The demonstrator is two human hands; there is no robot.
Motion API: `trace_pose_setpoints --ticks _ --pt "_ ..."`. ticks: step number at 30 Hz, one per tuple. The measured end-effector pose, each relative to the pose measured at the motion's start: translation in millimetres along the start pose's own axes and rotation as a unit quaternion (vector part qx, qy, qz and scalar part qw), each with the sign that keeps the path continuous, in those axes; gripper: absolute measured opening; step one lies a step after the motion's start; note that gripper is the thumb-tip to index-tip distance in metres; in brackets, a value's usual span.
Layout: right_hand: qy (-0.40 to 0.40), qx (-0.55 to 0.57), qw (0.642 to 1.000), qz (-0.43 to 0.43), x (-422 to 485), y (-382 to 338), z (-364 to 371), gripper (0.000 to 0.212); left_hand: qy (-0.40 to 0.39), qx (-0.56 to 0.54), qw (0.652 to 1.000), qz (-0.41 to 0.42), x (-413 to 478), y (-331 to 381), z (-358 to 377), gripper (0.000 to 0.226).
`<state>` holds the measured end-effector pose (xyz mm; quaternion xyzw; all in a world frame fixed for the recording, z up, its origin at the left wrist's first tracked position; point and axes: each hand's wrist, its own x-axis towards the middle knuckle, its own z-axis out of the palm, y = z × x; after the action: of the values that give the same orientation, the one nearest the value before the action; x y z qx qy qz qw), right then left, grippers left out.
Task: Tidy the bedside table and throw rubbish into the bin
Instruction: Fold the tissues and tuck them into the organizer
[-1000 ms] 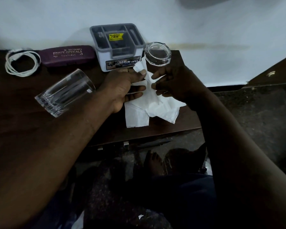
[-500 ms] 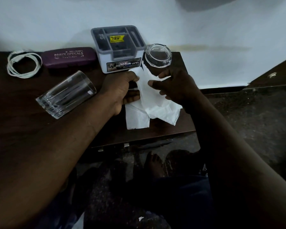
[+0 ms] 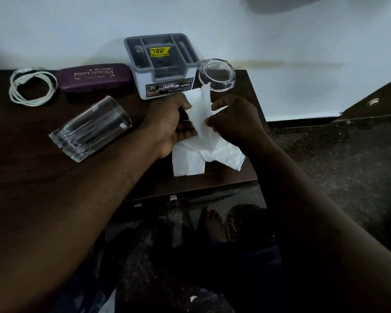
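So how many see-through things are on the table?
2. A tumbler lies on its side, left of the left hand. A round clear dish sits at the back, right of the grey box, partly behind the tissue.

One tumbler (image 3: pixel 90 128), one glass dish (image 3: pixel 216 74), one organiser (image 3: pixel 140 85), one spectacle case (image 3: pixel 94 77), one cable (image 3: pixel 32 89), one tissue (image 3: pixel 190 159)

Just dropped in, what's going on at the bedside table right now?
Both hands are on a white tissue: the left hand and right hand grip its upper part, its lower end lying on the table. A tumbler lies on its side to the left. Along the back: coiled cable, spectacle case, organiser box, clear dish. No bin in view.
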<state>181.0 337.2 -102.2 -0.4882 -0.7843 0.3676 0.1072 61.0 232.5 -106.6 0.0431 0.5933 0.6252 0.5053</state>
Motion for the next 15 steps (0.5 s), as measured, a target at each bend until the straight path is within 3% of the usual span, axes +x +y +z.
trace_pose_setpoints --ticks 5,10,15 --pt "0.043 0.001 0.999 0.018 3.8 0.0 -16.2 0.002 0.048 0.004 0.999 0.006 0.5 -0.8 -1.4 0.014" --pt "0.053 0.113 0.987 0.106 7.3 8.5 -34.4 0.009 0.073 -0.001 0.997 0.0 -0.4 1.4 -3.5 0.016" --pt "0.076 0.041 0.991 0.107 4.7 17.4 -45.6 0.012 0.077 0.02 0.997 -0.004 -2.0 1.7 -4.5 0.022"
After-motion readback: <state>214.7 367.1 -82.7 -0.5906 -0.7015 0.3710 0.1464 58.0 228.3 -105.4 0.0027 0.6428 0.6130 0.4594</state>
